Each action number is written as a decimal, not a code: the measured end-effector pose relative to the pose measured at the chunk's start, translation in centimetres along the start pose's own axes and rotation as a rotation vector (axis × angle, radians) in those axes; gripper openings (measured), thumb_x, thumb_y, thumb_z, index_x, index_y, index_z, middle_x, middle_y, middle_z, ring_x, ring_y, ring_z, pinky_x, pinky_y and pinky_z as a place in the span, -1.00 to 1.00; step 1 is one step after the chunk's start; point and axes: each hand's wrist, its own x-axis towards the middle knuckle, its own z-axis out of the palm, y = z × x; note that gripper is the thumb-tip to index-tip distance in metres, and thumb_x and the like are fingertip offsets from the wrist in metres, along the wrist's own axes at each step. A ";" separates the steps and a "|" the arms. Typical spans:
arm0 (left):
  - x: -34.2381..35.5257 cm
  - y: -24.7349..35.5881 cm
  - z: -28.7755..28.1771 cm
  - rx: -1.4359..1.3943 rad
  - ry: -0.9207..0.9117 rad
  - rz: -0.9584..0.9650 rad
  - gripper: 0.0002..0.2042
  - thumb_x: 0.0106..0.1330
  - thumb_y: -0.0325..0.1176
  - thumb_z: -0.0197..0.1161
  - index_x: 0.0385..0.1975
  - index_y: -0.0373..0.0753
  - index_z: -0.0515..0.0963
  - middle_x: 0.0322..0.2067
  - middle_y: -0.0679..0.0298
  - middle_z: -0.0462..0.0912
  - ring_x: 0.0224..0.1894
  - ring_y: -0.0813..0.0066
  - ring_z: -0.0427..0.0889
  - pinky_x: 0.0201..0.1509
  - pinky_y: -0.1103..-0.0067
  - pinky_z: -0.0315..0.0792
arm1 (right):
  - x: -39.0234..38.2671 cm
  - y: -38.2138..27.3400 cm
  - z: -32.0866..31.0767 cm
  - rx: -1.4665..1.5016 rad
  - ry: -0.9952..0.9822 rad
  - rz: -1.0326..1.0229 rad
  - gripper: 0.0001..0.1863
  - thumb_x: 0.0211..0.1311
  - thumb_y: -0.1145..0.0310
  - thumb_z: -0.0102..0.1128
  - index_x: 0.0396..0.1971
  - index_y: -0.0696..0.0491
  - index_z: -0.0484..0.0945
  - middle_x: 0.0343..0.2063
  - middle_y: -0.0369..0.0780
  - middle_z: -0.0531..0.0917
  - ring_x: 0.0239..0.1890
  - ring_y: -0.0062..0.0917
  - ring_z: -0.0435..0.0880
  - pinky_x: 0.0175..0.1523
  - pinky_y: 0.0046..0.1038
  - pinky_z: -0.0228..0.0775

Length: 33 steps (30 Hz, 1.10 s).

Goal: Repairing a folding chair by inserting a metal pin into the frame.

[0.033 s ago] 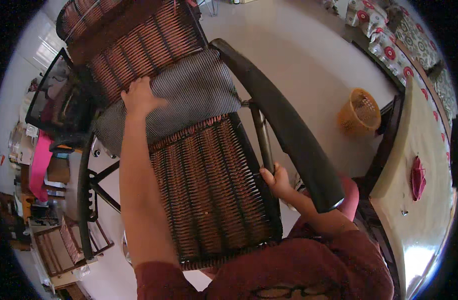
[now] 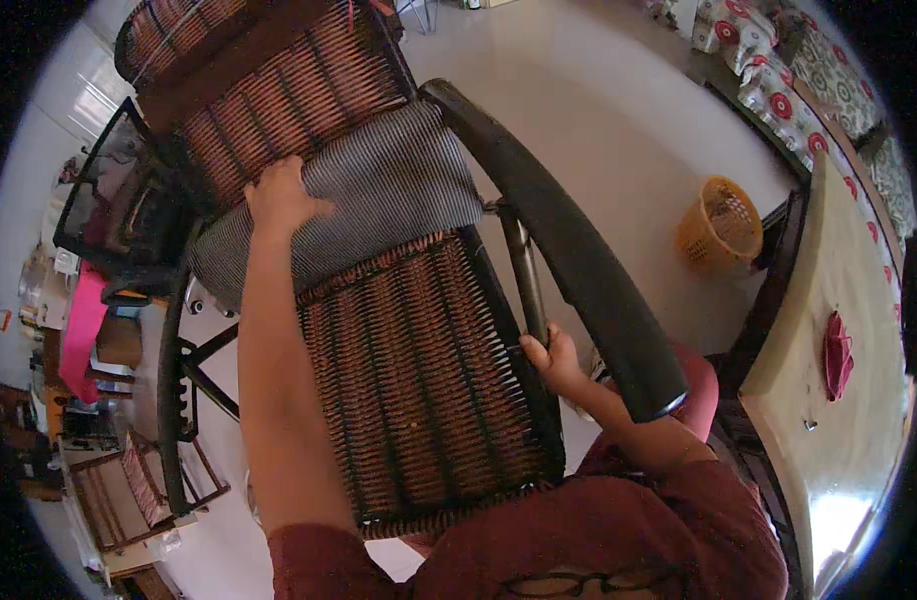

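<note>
While left hand spreads over grey mesh, right hand grips tube

At eleven o'clock, the woven backrest runs off the top edge! Swing to four: the right hand curls at the metal tube, most of its fingers out of sight. At eight, the left forearm blots out part of the woven seat. Nine o'clock, clutter too small to name; five, eyeglasses sliced by the bottom edge!
</note>
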 end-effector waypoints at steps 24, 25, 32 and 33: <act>-25.5 4.6 0.4 0.101 0.147 0.297 -0.92 -0.08 -0.43 0.09 -0.66 -0.13 0.33 -0.72 0.28 0.42 -0.65 0.34 0.48 -0.40 0.41 0.25 | -0.1 -2.6 0.5 0.394 0.040 0.099 -0.70 0.16 0.24 0.10 -0.31 0.21 0.42 -0.59 -0.21 0.52 -0.54 -0.50 0.48 -0.40 -0.42 0.33; -25.8 4.6 0.4 0.107 0.189 0.276 -0.92 -0.08 -0.43 0.09 -0.66 -0.13 0.33 -0.72 0.28 0.42 -0.65 0.34 0.48 -0.40 0.41 0.25 | -0.2 -2.6 0.3 0.383 0.030 0.155 -0.70 0.15 0.24 0.10 -0.31 0.21 0.42 -0.67 -0.25 0.49 -0.60 -0.52 0.45 -0.45 -0.42 0.32; -23.3 2.7 -3.4 0.031 0.397 0.275 -0.90 -0.11 -0.42 0.10 -0.70 -0.15 0.30 -0.74 0.25 0.41 -0.67 0.29 0.45 -0.47 0.42 0.21 | -0.3 -3.4 -0.4 0.386 0.001 0.099 -0.73 0.16 0.25 0.10 -0.37 0.19 0.40 -0.68 -0.28 0.47 -0.63 -0.61 0.40 -0.51 -0.46 0.28; -22.7 2.2 -4.3 0.027 0.421 0.252 -0.88 -0.13 -0.42 0.11 -0.72 -0.16 0.29 -0.75 0.23 0.41 -0.67 0.27 0.44 -0.50 0.42 0.20 | -0.3 -3.3 -0.4 0.383 0.010 0.105 -0.73 0.16 0.25 0.10 -0.38 0.18 0.40 -0.68 -0.28 0.47 -0.63 -0.61 0.40 -0.52 -0.46 0.27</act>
